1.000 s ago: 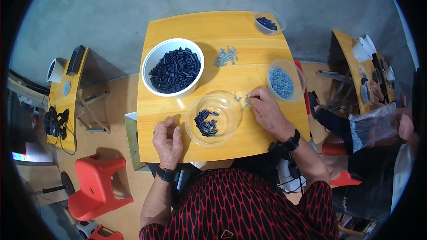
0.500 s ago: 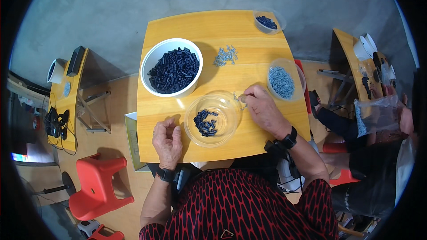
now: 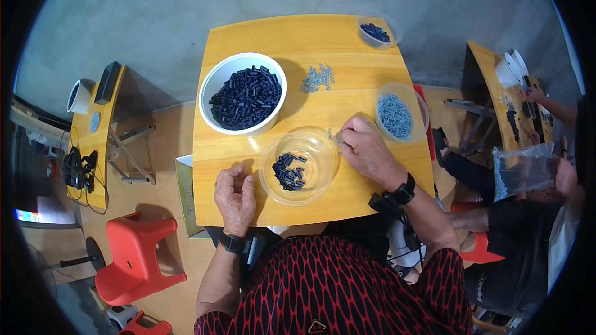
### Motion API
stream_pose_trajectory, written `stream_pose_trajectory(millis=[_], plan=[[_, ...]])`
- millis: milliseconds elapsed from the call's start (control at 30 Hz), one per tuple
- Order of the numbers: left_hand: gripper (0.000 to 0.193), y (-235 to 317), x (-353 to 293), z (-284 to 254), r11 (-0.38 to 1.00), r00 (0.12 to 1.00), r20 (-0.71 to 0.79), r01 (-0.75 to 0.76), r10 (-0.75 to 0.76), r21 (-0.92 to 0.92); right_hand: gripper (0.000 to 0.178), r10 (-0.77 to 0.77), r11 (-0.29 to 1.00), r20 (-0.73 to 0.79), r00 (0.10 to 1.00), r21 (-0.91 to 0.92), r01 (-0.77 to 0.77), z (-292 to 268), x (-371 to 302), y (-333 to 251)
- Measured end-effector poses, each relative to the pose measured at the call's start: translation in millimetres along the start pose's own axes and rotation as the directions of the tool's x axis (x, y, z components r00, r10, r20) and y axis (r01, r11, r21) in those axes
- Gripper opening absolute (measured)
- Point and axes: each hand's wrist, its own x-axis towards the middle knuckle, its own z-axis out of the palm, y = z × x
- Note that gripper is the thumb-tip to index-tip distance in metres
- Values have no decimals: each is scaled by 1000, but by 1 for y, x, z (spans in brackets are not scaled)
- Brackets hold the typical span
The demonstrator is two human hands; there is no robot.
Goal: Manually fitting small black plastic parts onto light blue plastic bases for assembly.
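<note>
My left hand [image 3: 236, 197] rests on the table's near edge with its fingers curled in; whatever lies inside them is hidden. Beside it stands a clear plastic bowl [image 3: 320, 177] with a small heap of short black plastic tubes [image 3: 288, 172]. My right hand [image 3: 370, 154] is at the bowl's far right rim, thumb and forefinger pinched together low over the tabletop. A few small silver screws [image 3: 331, 133] lie by those fingertips, partly covered by the hand. What the pinch holds is too small to make out.
A white bucket [image 3: 208, 115] full of black tubes stands at the left. Loose screws [image 3: 318, 78] lie farther back. Clear tubs hold screws [image 3: 395, 116] and black tubes [image 3: 375, 32] on the right. A red stool [image 3: 133, 257] is left; a co-worker holds a clear bag [image 3: 524, 167] at right.
My right hand has shifted slightly, its fingertips now covering more of the loose screws. My left hand stays in place. A co-worker's arm has come in over the table at far right.
</note>
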Motion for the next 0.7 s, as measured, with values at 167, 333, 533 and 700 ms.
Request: stream_pose_trajectory(millis=[167,333,533,700], plan=[[20,-1,-1,0,1000,1000,-1,5,-5,-8,4,-51,987,69,996,-148,61,5,3,0],[19,1,-1,-1,1000,1000,-1,17,-17,-13,1,-63,985,79,995,-156,75,5,5,-1],[19,1,0,-1,1000,1000,2,8,-8,4,10,162,944,-47,986,299,-141,-3,11,-6],[19,2,1,0,1000,1000,-5,16,-16,-24,9,359,824,-39,933,483,-297,-13,8,-7]])
